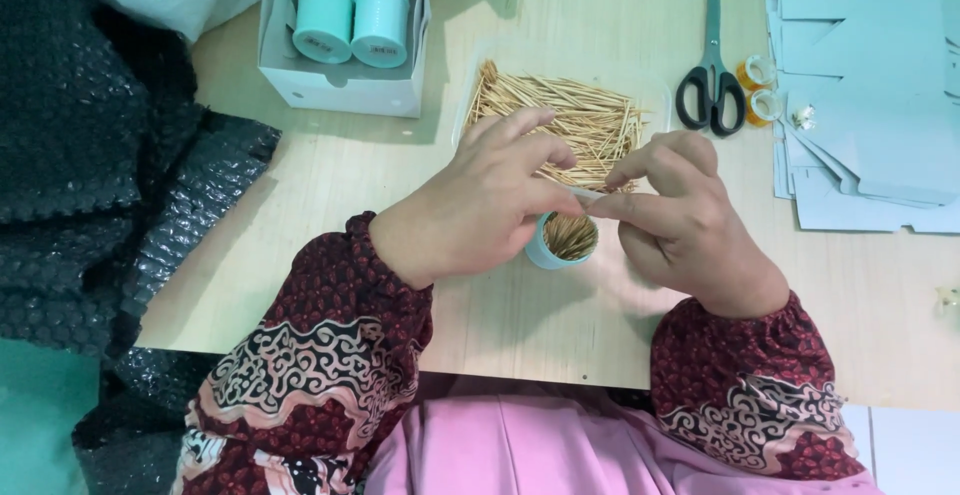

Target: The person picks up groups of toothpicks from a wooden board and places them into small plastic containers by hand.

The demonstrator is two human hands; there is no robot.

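Both hands meet over a small mint-green tub (562, 245) standing open on the wooden bench (350, 185), packed with upright toothpicks. The left hand (480, 200) curls around the tub's near side, thumb and forefinger pressed together at the rim. The right hand (680, 220) comes in from the other side, its thumb and forefinger pinching a thin pale strip (590, 196) just above the tub's mouth; what the strip is, I cannot tell.

Behind the hands lies a clear tray (655, 85) heaped with loose toothpicks (590, 115). Farther back, a white box (340, 85) holds 2 closed mint tubs (352, 10). Black-handled scissors (711, 65) lie to the right, beside small tape rolls (758, 90) and a stack of flat pale-blue cards (870, 85). Black bubble wrap (100, 155) covers the left edge.

The tub looks light and easily tipped, so a hold round its wall seems safest. The toothpicks are stiff, thin and snappable.
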